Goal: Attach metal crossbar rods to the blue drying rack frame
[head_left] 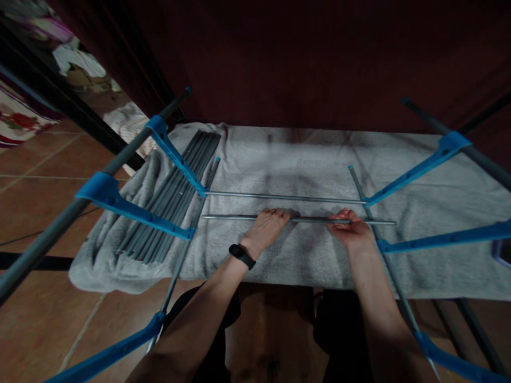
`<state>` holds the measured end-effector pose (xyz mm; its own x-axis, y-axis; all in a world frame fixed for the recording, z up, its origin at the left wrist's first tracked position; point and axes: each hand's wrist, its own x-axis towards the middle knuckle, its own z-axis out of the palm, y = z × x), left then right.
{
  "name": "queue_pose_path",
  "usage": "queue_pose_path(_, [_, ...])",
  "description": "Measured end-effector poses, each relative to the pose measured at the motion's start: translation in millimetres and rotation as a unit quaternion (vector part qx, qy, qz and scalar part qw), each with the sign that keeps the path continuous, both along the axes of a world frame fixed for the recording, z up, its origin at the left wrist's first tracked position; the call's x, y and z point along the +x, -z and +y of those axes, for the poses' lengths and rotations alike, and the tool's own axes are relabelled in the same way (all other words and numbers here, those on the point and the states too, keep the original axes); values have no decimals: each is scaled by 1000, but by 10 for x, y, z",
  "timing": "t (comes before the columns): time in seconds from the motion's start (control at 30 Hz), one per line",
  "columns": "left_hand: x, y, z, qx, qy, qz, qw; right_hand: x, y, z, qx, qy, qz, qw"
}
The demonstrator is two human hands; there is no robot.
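A thin grey metal rod (307,219) lies crosswise in both my hands, just above the towel. My left hand (268,226), with a dark band on its wrist, is closed over the rod's middle from above. From below, my right hand (351,227) curls its fingers around the rod towards its right end. The rod's left tip stops near the left upright tube (197,213); its right end crosses over the right upright tube (383,244). Beyond it, another crossbar (279,197) joins the two sides of the frame. Blue plastic brackets (131,210) hold the tubes.
A bundle of several grey rods (171,205) lies on the left of the grey towel (287,266). A dark red surface (303,69) rises behind. Thicker grey tubes (43,244) with blue brackets (419,170) flank both sides. Tiled floor (35,303) shows at left.
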<state>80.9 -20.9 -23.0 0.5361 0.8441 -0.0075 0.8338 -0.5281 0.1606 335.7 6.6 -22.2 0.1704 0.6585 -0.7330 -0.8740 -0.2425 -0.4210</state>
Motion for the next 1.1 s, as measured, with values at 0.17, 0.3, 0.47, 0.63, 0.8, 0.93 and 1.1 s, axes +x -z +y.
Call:
queue_pose_path(0.17, [-12, 22, -7, 10, -6, 1, 1000, 94, -22, 6, 12, -1, -6, 1000])
queue_pose_path(0.3, [-55, -30, 22, -7, -27, -9, 1000, 146, -27, 25, 15, -10, -25, 1000])
queue_pose_path(0.47, [-267, -159, 127, -18, -81, -71, 994, 122, -74, 29, 3, 24, -45, 999])
queue_pose_path(0.63, [-546, -141, 217, -46, -101, -145, 983, 121, -133, 1, 14, 51, -61, 997])
queue_pose_path(0.8, [-654, -90, 224, -71, -98, -167, 979, 148, -146, -6, -2, 37, -74, 997])
queue_pose_path(0.93, [-610, -111, 215, -76, -118, -172, 975, 98, -124, 7, -13, 24, -83, 996])
queue_pose_path(1.1, [-504, -135, 200, -62, -86, -151, 983, 15, -107, 6, 0, 31, -74, 997])
